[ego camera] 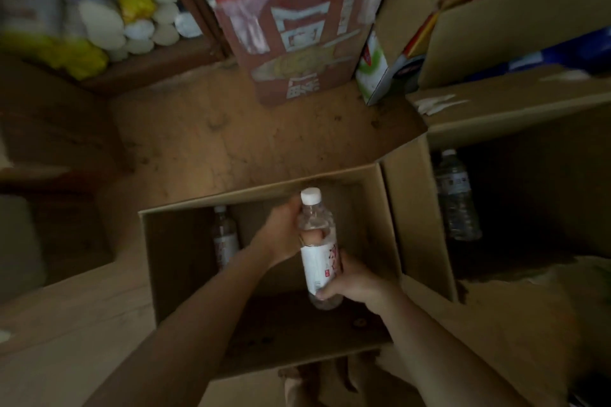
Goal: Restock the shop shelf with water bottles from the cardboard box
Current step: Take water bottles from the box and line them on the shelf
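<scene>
Over an open cardboard box (185, 261) on the floor, both my hands hold one clear water bottle (318, 254) with a white cap and a white label. My left hand (281, 231) grips its upper part from the left. My right hand (353, 281) grips its lower part from the right. A second water bottle (224, 235) stands inside the box against the far left wall. A third bottle (458, 195) stands in the dark box on the right.
A second cardboard box (420, 218) adjoins on the right, more cartons (515, 26) stacked above it. A red printed carton (291, 26) stands ahead on the brown floor. Wooden shelf at upper left holds white rolls (139, 26) and yellow packs.
</scene>
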`<state>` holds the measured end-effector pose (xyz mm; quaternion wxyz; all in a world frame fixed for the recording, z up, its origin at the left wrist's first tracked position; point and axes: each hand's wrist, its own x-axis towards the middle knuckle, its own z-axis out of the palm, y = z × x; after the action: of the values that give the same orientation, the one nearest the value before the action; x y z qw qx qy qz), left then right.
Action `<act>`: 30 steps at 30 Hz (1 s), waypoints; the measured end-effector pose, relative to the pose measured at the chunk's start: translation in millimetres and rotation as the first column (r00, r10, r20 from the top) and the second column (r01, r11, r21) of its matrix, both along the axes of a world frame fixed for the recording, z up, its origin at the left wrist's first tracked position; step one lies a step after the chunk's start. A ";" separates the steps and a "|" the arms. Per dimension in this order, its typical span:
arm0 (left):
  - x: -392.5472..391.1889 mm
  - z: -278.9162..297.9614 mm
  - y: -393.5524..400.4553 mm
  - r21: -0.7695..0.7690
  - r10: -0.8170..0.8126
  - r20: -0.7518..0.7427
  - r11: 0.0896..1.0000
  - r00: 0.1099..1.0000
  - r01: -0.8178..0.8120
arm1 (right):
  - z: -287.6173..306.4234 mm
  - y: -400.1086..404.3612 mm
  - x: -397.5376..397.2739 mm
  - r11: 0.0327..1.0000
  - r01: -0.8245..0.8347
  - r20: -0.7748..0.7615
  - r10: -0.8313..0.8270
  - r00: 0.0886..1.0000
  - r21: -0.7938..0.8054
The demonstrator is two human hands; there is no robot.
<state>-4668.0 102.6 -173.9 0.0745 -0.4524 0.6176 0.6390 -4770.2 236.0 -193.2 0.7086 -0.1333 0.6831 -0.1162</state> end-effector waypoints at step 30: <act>-265.7 714.4 44.5 -0.303 -0.248 -0.657 0.951 0.712 0.051 | 650.9 60.0 -199.2 0.468 0.290 -0.284 -0.818 0.501 -0.835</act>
<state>-4933.7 147.1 540.5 -0.1684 -0.1371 0.7148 0.6647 -4969.4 296.0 457.8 0.2219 -0.1682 0.7866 -0.5511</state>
